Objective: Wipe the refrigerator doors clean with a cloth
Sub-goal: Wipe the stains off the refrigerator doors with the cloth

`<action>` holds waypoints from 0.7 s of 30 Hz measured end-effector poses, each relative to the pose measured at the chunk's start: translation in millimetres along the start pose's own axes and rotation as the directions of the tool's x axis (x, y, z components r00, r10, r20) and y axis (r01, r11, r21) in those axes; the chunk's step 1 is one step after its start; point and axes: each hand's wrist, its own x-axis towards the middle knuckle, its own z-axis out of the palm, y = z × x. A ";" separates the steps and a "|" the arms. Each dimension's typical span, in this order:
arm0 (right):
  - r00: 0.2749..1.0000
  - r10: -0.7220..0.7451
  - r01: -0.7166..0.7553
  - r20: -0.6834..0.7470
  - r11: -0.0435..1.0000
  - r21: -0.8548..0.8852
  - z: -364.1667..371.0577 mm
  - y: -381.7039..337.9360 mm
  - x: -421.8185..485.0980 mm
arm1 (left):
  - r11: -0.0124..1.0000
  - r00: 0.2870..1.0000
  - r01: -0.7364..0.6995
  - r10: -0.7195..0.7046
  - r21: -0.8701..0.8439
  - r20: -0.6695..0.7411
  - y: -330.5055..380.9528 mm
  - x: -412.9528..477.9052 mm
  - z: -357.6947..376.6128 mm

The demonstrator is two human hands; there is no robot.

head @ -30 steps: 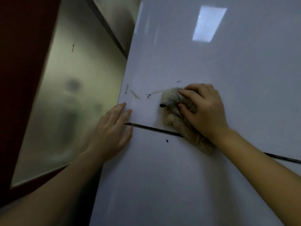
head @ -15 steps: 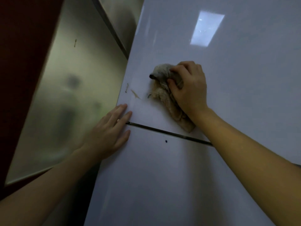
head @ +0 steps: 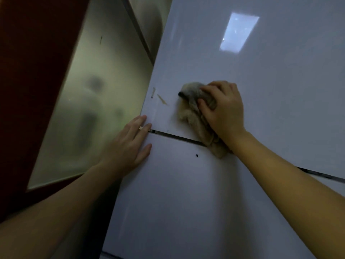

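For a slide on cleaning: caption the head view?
Right hand presses a cloth on the white refrigerator door; left hand braces its edge.

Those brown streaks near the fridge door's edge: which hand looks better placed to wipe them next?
Probably the right hand: it already presses the cloth on the door, just beside the streaks. The left hand lies flat and empty at the door's edge.

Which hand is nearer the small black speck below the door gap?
Right. The right hand, pressing the cloth, is up-right of the speck; the left hand rests farther left.
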 end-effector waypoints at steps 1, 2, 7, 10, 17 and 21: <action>0.999 0.053 -0.053 -0.002 0.999 0.008 -0.5 -0.9 -1.2 | 1.000 1.000 0.003 -0.003 -0.012 -0.007 0.8 -0.3 1.0; 0.997 0.071 -0.071 0.007 0.997 0.012 -0.4 -4.2 -6.1 | 1.000 1.000 0.005 -0.005 -0.027 -0.013 0.7 -0.6 2.0; 0.973 -0.176 0.170 0.150 0.984 0.056 -5.7 -30.2 -69.1 | 0.999 1.000 0.017 -0.016 -0.041 0.019 -1.5 -2.5 3.0; 0.932 -0.302 0.291 0.202 0.953 0.083 -13.2 -34.5 -95.0 | 1.000 0.999 0.004 -0.004 -0.018 0.034 -0.6 -2.8 2.4; 0.986 -0.148 0.148 0.075 0.989 0.013 -8.7 -13.3 -57.9 | 0.999 0.999 -0.046 0.046 0.010 0.016 -1.1 -9.0 6.3; 0.990 -0.128 0.128 0.065 0.992 -0.004 13.0 -14.0 -3.6 | 0.999 0.999 -0.047 0.047 0.017 0.019 -1.8 -11.8 7.6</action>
